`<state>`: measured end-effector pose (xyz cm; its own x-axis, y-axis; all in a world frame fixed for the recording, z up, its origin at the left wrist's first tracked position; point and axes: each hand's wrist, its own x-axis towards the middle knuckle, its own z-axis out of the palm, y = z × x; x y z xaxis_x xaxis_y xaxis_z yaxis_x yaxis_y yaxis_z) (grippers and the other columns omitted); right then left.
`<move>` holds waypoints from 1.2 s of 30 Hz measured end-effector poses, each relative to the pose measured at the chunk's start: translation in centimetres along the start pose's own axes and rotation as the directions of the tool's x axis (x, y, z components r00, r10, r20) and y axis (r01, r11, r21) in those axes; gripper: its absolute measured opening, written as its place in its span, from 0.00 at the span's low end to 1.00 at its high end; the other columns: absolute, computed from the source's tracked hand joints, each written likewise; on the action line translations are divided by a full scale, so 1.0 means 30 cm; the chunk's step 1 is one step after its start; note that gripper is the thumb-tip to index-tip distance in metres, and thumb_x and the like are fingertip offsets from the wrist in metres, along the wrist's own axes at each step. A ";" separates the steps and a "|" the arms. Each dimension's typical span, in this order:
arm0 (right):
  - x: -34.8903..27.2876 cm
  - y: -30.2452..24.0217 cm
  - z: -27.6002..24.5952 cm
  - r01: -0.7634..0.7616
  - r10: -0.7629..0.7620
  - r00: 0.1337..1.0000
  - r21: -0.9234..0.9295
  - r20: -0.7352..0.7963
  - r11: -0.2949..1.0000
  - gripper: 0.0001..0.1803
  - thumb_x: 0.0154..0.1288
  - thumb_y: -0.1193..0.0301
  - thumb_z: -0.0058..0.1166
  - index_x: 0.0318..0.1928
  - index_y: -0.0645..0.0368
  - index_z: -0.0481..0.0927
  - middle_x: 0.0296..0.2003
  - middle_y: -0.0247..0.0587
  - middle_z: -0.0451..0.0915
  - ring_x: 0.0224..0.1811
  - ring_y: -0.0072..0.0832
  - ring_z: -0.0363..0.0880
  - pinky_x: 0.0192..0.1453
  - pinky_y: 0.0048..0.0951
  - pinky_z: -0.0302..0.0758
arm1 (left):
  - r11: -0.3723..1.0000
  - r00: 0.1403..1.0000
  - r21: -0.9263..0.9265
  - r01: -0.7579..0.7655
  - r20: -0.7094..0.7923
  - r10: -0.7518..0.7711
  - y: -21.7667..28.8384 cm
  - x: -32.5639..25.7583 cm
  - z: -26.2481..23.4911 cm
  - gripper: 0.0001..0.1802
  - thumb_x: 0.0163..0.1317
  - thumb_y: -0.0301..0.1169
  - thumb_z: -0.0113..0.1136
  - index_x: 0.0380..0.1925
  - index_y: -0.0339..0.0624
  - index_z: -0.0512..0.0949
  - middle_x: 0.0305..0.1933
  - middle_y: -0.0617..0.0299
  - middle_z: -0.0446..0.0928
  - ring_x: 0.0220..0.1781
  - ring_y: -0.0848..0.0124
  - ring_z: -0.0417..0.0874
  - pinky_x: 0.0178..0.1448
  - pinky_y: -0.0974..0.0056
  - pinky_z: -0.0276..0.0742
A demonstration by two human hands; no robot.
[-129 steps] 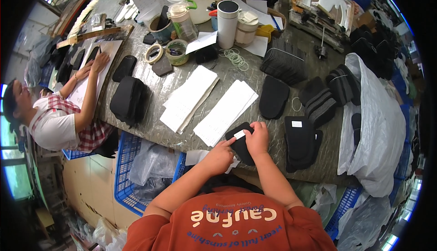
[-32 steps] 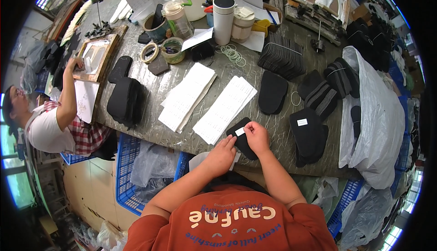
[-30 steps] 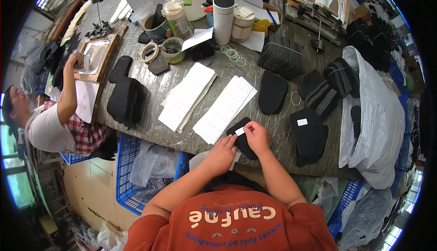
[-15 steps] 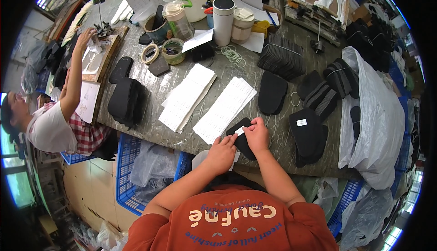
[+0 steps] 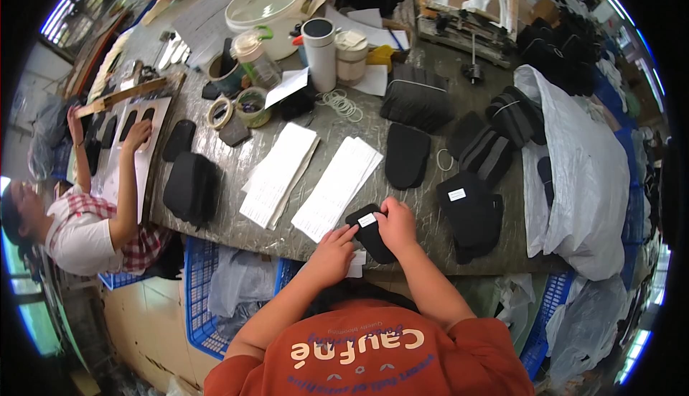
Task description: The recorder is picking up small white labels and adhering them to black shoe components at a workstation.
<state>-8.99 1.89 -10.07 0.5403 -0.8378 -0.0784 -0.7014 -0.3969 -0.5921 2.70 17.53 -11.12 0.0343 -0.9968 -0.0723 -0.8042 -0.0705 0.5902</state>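
On the table's near edge lies a black rounded pad, shaped like a short insole (image 5: 375, 240), with a white label (image 5: 367, 219) on its upper part. My right hand (image 5: 397, 225) is closed at the pad's upper right edge, its thumb by the label's right end. The tips of its other fingers are hidden. Along the pad's left edge rest the fingertips of my left hand (image 5: 331, 256), its fingers stretched out. A small white paper (image 5: 356, 264) shows beside that hand. To the right lie more black pads (image 5: 470, 224), the top one bearing a similar label (image 5: 457, 195).
Two stacks of printed paper strips (image 5: 337, 188) lie ahead, with a single black pad (image 5: 408, 156) beyond. A banded pad bundle (image 5: 418, 96), a white tumbler (image 5: 319, 55) and a bucket (image 5: 265, 8) stand farther off. A plastic sack (image 5: 574, 173) is at right; a co-worker (image 5: 93, 231) sits at left.
The label now lies on the pad, and my right thumb has shifted to its right end. My left fingers have drawn back to the pad's edge. The co-worker's hands have moved down the frame.
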 end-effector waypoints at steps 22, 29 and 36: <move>-0.060 0.038 -0.024 0.036 -0.025 0.985 -0.065 0.173 0.997 0.42 0.40 0.68 0.70 0.59 0.50 0.64 0.67 0.55 0.45 0.65 0.58 0.52 0.67 0.52 0.55 | 0.634 0.774 -0.670 0.386 -0.140 -0.618 -0.036 -0.022 -0.065 0.12 0.62 0.32 0.58 0.24 0.35 0.79 0.20 0.70 0.74 0.23 0.82 0.70 0.28 0.73 0.67; -0.180 0.008 -0.107 0.237 -0.247 0.968 0.142 0.052 0.961 0.22 0.51 0.74 0.61 0.49 0.57 0.73 0.58 0.51 0.62 0.60 0.50 0.60 0.63 0.46 0.61 | 0.574 0.782 -0.735 0.361 -0.097 -0.615 0.032 0.037 -0.123 0.12 0.61 0.32 0.60 0.23 0.35 0.78 0.19 0.69 0.74 0.23 0.83 0.68 0.27 0.71 0.66; -0.127 -0.064 -0.079 -0.006 -0.160 0.969 0.660 0.191 0.752 0.05 0.53 0.81 0.56 0.29 0.63 0.73 0.33 0.41 0.71 0.35 0.34 0.73 0.38 0.28 0.71 | 0.650 0.837 -0.679 0.341 -0.095 -0.539 0.063 0.038 -0.108 0.13 0.61 0.33 0.59 0.22 0.35 0.78 0.17 0.64 0.73 0.21 0.81 0.68 0.26 0.70 0.66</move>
<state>-10.79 4.95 -6.72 0.7240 -0.6766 -0.1343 -0.2237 -0.0460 -0.9736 3.15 16.12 -7.48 0.5190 -0.7997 -0.3020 -0.1079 -0.4117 0.9049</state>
